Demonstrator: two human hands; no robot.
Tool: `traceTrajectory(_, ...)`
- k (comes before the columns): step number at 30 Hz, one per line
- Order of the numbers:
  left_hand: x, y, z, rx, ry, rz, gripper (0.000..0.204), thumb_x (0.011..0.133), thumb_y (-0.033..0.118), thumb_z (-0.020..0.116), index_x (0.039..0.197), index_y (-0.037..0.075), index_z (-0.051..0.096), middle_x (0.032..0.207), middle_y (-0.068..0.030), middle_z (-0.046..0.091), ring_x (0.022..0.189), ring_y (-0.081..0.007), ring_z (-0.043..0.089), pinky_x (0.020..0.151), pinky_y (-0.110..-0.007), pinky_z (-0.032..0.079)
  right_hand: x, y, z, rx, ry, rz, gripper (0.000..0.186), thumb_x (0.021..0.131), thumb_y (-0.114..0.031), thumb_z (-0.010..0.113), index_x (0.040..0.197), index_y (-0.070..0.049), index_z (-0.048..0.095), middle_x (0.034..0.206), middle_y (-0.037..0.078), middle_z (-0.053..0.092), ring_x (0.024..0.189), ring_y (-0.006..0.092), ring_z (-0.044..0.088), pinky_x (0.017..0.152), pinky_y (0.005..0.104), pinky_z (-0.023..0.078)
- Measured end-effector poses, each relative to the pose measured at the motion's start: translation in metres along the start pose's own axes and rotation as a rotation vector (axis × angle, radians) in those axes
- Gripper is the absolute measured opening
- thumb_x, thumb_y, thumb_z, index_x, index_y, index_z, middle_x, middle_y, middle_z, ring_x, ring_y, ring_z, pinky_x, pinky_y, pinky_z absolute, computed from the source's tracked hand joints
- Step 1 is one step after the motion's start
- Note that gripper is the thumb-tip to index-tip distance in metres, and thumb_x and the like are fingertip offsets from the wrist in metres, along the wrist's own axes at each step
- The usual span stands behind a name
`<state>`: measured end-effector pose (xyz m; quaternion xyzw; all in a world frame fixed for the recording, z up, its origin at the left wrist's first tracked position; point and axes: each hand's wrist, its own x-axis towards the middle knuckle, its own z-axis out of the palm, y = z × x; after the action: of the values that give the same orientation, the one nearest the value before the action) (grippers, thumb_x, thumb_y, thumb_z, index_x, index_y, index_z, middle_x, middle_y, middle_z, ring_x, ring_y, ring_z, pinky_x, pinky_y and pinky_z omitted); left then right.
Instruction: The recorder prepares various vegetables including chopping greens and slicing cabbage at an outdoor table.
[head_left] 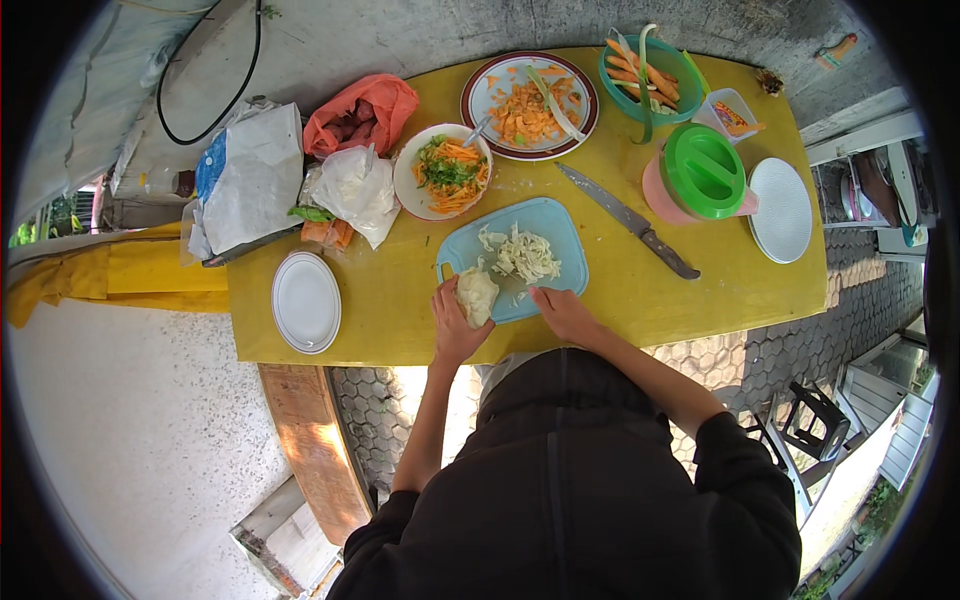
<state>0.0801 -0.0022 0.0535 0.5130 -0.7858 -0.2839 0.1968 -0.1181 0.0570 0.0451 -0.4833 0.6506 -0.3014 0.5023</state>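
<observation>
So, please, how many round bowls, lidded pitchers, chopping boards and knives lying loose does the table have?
Round bowls: 2 (white bowl, teal bowl)
Lidded pitcher: 1
Chopping board: 1
Loose knife: 1
Total: 5

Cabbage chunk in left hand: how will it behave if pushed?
The cabbage is likely to rock or roll, given its rounded outline. Probably fairly firm: it looks full and bulky in the left hand. Pieces may shed, as similarly pale shreds lie loose on the board.
</observation>
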Motion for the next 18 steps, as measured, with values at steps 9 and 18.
traceTrajectory(9,0.006,0.004,0.009,0.071,-0.103,-0.021,0.082,0.051,0.014,0.073,0.119,-0.003,0.032,0.112,-0.0183,0.04,0.101,-0.0365,0.038,0.09,-0.043,0.032,-0.012,-0.01,-0.005,-0.068,-0.121,-0.067,0.043,0.092,-0.033,0.035,0.079,0.003,0.053,0.072,0.026,0.055,0.071,0.0443,0.053,0.065,0.0495,0.041)
traceTrajectory(18,0.007,0.003,0.009,0.069,-0.105,-0.015,0.08,0.05,0.015,0.073,0.118,-0.002,0.033,0.11,-0.0189,0.041,0.1,-0.037,0.038,0.089,-0.044,0.032,0.007,-0.018,-0.002,-0.179,-0.176,0.027,0.042,0.093,-0.032,0.035,0.08,0.003,0.055,0.069,0.026,0.055,0.068,0.0447,0.052,0.063,0.0488,0.04)
